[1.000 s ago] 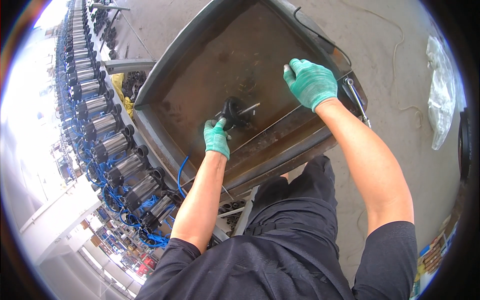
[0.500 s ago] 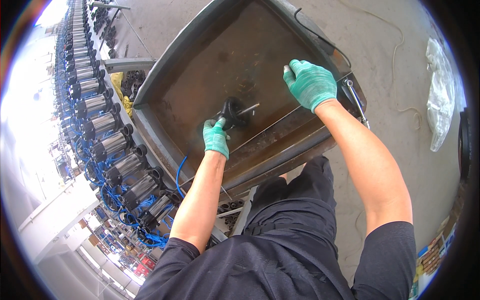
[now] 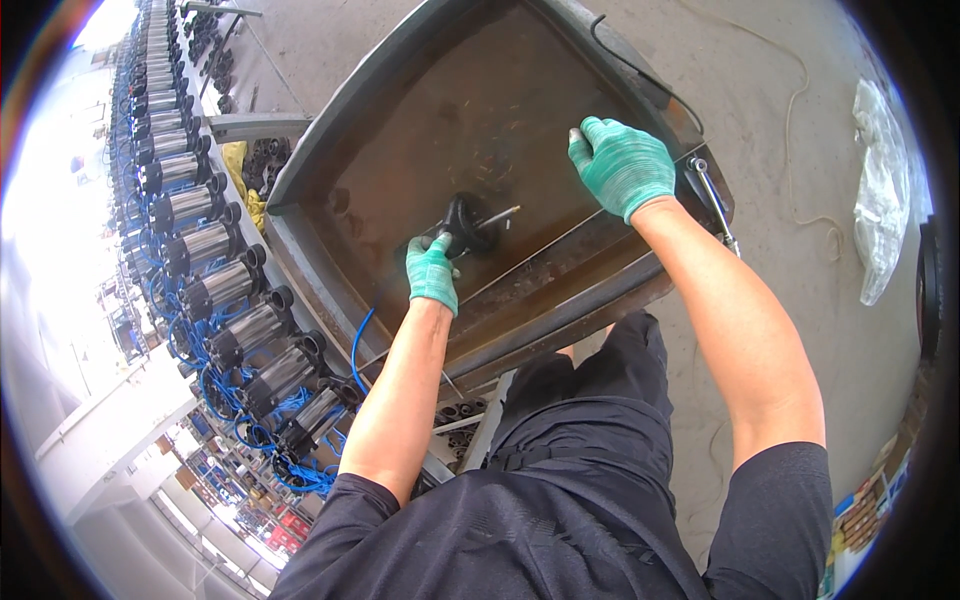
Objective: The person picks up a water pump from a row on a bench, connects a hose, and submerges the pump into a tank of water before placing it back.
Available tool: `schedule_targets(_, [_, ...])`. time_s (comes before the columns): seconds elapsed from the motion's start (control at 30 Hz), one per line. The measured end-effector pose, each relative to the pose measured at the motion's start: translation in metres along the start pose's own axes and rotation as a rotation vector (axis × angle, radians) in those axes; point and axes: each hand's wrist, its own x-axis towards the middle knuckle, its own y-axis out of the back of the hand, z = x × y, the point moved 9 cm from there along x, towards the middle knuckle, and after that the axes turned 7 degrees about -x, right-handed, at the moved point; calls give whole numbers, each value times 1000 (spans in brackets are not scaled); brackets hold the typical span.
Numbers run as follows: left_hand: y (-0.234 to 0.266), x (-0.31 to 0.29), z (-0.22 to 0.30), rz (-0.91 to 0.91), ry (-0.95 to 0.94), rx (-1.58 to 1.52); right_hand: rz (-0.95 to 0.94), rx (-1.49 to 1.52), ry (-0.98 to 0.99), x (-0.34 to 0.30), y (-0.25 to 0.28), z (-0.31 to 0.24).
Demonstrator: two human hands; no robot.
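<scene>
My left hand [image 3: 433, 272], in a green knit glove, is closed on a round black pump part [image 3: 465, 226] over brownish water. A metal shaft [image 3: 499, 216] sticks out of this part to the right. The part's lower side is partly hidden by the murky water. A blue cable [image 3: 360, 345] comes over the tub's near left side and runs down into the water towards the part. My right hand [image 3: 626, 168], gloved the same way, hovers above the tub's right side with its fingers curled in. Anything inside those fingers is hidden from view.
The water fills a grey metal tub [image 3: 330, 125]. A ratchet wrench [image 3: 713, 205] lies at its right rim, near a black hose [image 3: 655, 85]. To the left stands a long row of silver and black pumps [image 3: 225, 285] with blue cables. Clear plastic wrap [image 3: 880, 190] lies on the floor at right.
The black part has shifted very slightly in my left hand, and the water's surface looks a little different. My right hand has hardly moved.
</scene>
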Motion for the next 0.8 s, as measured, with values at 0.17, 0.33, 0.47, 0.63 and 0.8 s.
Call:
schedule_targets(0.17, [0, 1, -1, -27, -7, -6, -7, -8, -1, 0, 1, -1])
schedule_targets(0.33, [2, -5, 10, -44, -24, -56, -15, -19, -7, 2, 2, -4])
schedule_targets(0.47, [17, -25, 39, -133, -161, -26, -33, -30, 3, 1, 9, -8])
schedule_targets(0.63, [43, -100, 91, -128, -333, -5, -44, -1, 13, -3, 12, -11])
schedule_targets(0.8, [70, -180, 125, -63, -526, -75, 25, 715, 99, -40, 41, -38])
